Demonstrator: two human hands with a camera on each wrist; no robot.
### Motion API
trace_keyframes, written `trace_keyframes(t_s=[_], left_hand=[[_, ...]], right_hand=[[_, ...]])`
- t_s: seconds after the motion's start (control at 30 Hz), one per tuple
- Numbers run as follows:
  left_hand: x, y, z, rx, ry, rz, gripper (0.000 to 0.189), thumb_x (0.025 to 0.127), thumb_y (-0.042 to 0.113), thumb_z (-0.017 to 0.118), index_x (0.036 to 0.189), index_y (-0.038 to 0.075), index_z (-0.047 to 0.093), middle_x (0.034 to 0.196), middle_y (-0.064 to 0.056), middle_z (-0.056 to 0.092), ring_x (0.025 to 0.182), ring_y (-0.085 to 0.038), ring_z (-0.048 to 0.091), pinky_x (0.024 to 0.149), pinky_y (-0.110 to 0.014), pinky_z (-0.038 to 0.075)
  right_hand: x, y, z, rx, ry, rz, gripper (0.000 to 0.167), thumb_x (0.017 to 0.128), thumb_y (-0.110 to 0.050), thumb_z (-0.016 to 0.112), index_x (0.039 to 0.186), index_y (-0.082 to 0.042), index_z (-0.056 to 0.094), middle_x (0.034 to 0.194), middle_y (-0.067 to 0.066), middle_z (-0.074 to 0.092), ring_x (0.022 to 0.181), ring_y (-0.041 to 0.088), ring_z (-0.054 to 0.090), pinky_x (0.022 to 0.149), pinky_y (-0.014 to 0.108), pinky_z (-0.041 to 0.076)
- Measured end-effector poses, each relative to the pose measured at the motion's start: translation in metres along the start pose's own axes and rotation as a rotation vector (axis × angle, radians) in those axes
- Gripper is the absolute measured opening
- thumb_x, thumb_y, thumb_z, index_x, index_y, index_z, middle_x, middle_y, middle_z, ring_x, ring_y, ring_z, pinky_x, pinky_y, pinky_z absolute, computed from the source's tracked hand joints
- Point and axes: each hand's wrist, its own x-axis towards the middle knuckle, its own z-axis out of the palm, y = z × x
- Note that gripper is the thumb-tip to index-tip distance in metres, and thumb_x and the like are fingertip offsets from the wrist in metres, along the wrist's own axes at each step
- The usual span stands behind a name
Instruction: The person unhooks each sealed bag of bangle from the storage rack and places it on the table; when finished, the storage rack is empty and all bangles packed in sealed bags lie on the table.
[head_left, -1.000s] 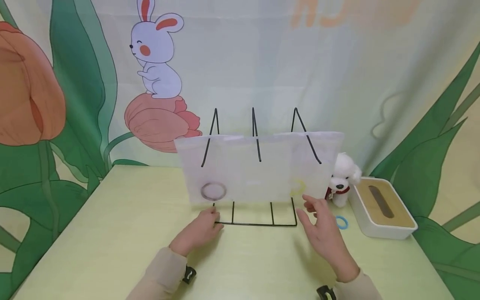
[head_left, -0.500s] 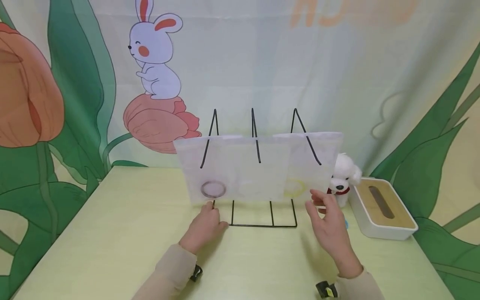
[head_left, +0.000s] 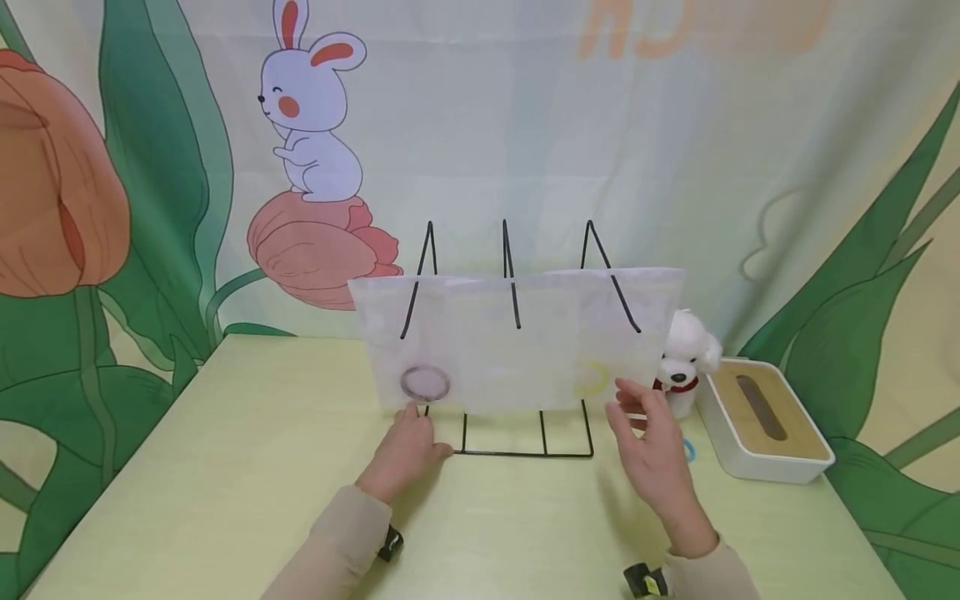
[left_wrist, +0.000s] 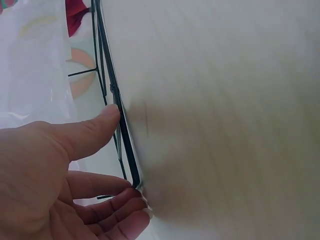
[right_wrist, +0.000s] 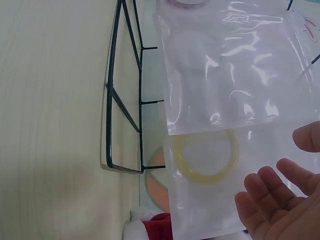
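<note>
Left hand (head_left: pixel 401 457) grips the rack (head_left: pixel 517 454) at its front left corner; right hand (head_left: pixel 651 446), fingers released, is near the plastic bags (head_left: pixel 517 358) toward the rack's right edge.

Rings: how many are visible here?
3: a purplish ring showing through the left bag, a yellow ring through the right bag, a blue ring on the table. More may be hidden.

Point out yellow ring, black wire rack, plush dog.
yellow ring (right_wrist: pixel 205 178), right wrist view, on its band
black wire rack (head_left: pixel 522 454), head view, on front base bar
plush dog (head_left: pixel 684 342), head view, on its head
</note>
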Motion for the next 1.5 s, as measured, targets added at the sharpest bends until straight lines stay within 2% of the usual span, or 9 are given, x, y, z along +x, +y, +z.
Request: trace_keyframes(t_s=[0.2,0.33,0.53,0.67,0.87,0.97,1.17,1.3,1.5], left_hand=[[0.004,-0.004,0.0,-0.049,-0.011,-0.033,0.041,0.08,0.029,0.08,0.063,-0.003,0.06,0.119,-0.032,0.052,0.106,-0.04,0.054,0.095,-0.046,0.046],[0.005,-0.006,0.002,-0.072,-0.004,-0.031,0.042,0.078,0.03,0.081,0.059,0.001,0.057,0.104,-0.025,0.055,0.094,-0.035,0.054,0.086,-0.045,0.049],[0.006,-0.009,0.003,-0.114,0.008,-0.045,0.041,0.078,0.033,0.081,0.068,-0.002,0.061,0.1,-0.023,0.056,0.09,-0.034,0.056,0.083,-0.046,0.049],[0.006,-0.01,0.003,-0.125,-0.009,-0.074,0.04,0.077,0.03,0.082,0.068,-0.002,0.06,0.102,-0.024,0.055,0.089,-0.033,0.055,0.082,-0.046,0.05],[0.008,-0.007,0.005,-0.147,-0.018,-0.097,0.052,0.078,0.03,0.082,0.095,-0.015,0.063,0.102,-0.022,0.053,0.095,-0.037,0.054,0.086,-0.047,0.049],[0.009,-0.006,0.004,-0.145,-0.02,-0.11,0.049,0.078,0.03,0.082,0.092,-0.013,0.063,0.1,-0.021,0.052,0.094,-0.036,0.053,0.085,-0.046,0.049],[0.009,-0.006,0.005,-0.128,-0.029,-0.118,0.048,0.078,0.031,0.082,0.091,-0.012,0.063,0.1,-0.021,0.052,0.093,-0.036,0.053,0.085,-0.045,0.05],[0.008,-0.005,0.004,-0.125,-0.032,-0.12,0.053,0.079,0.031,0.082,0.096,-0.015,0.062,0.102,-0.022,0.052,0.095,-0.038,0.054,0.087,-0.046,0.05],[0.007,-0.004,0.003,-0.106,-0.038,-0.114,0.055,0.08,0.031,0.08,0.098,-0.017,0.062,0.101,-0.022,0.052,0.095,-0.038,0.054,0.086,-0.046,0.05]], right_hand=[[0.002,-0.006,0.01,0.068,-0.039,0.004,0.038,0.1,-0.024,0.057,0.132,-0.003,0.053,0.12,0.016,0.056,0.106,0.024,0.055,0.087,0.031,0.044],[0.006,-0.01,0.019,0.103,-0.081,0.0,0.042,0.1,-0.024,0.057,0.135,-0.003,0.051,0.124,0.017,0.054,0.109,0.026,0.055,0.09,0.036,0.043],[0.015,-0.011,0.032,0.173,-0.08,0.049,0.043,0.1,-0.024,0.056,0.137,-0.004,0.047,0.127,0.016,0.05,0.114,0.027,0.051,0.094,0.039,0.041],[0.02,-0.01,0.044,0.218,-0.03,0.081,0.044,0.1,-0.023,0.056,0.138,-0.005,0.045,0.127,0.015,0.047,0.116,0.026,0.048,0.094,0.037,0.04],[0.024,-0.007,0.057,0.215,0.033,0.061,0.048,0.099,-0.023,0.057,0.141,-0.006,0.041,0.126,0.016,0.043,0.115,0.032,0.042,0.095,0.042,0.037],[0.026,-0.005,0.06,0.203,0.079,0.044,0.046,0.099,-0.022,0.056,0.139,-0.005,0.042,0.124,0.016,0.043,0.112,0.031,0.041,0.093,0.042,0.036],[0.03,-0.001,0.053,0.182,0.359,0.003,0.039,0.096,-0.012,0.055,0.133,-0.002,0.046,0.117,0.015,0.043,0.103,0.028,0.042,0.086,0.034,0.038],[0.034,0.003,0.04,0.145,0.49,-0.026,0.05,0.092,-0.006,0.056,0.139,0.0,0.039,0.122,0.019,0.036,0.107,0.027,0.037,0.086,0.033,0.034],[0.04,0.007,0.024,0.051,0.467,0.002,0.067,0.089,-0.006,0.055,0.149,0.002,0.028,0.125,0.024,0.03,0.115,0.031,0.03,0.096,0.042,0.029]])
